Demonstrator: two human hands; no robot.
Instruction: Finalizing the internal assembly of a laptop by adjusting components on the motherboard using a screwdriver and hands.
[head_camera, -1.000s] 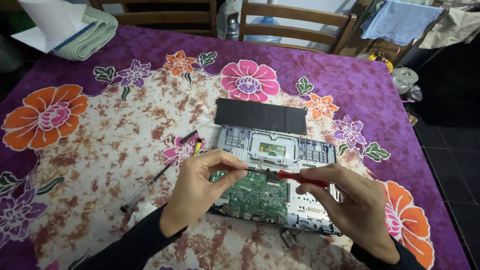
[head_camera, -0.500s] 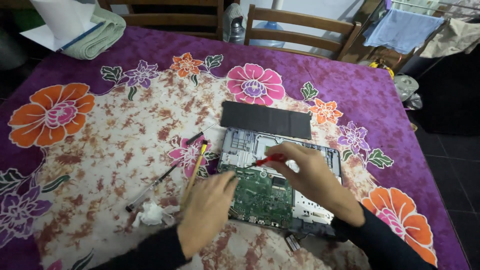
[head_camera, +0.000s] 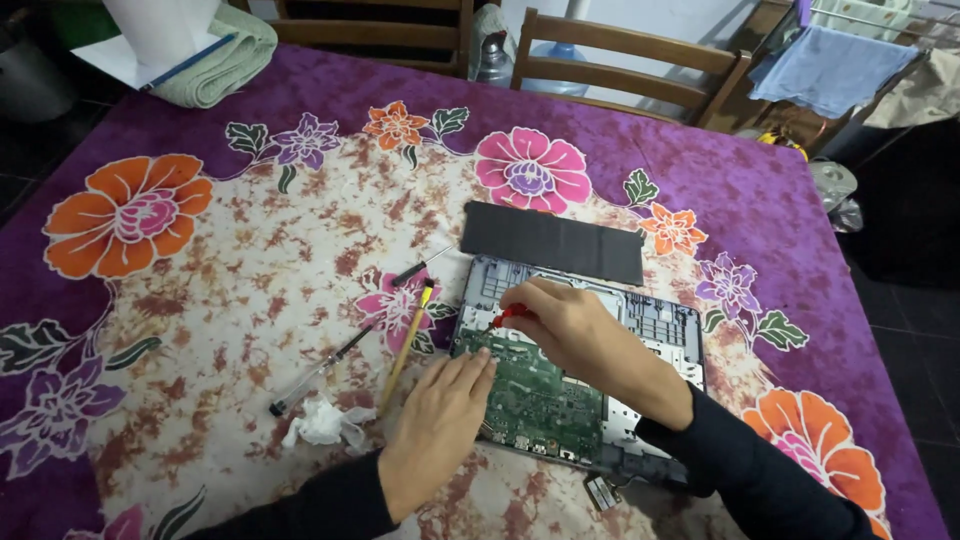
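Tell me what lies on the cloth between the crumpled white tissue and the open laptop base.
In the head view, a yellow-handled tool lies slanted between the crumpled white tissue and the open laptop base. The left hand rests there too, fingers on the green circuit board.

The right hand (head_camera: 570, 325), with the red-handled screwdriver (head_camera: 510, 316) gripped in it, has been carried from the near right edge of the opened grey laptop base (head_camera: 660, 325) to its far left corner, while the left hand (head_camera: 440, 420) has been drawn back to the green circuit board's (head_camera: 540, 400) near left edge.

One head-worn camera looks steeply down, fairly close, over the table (head_camera: 250, 300) toward the chairs (head_camera: 620, 55).
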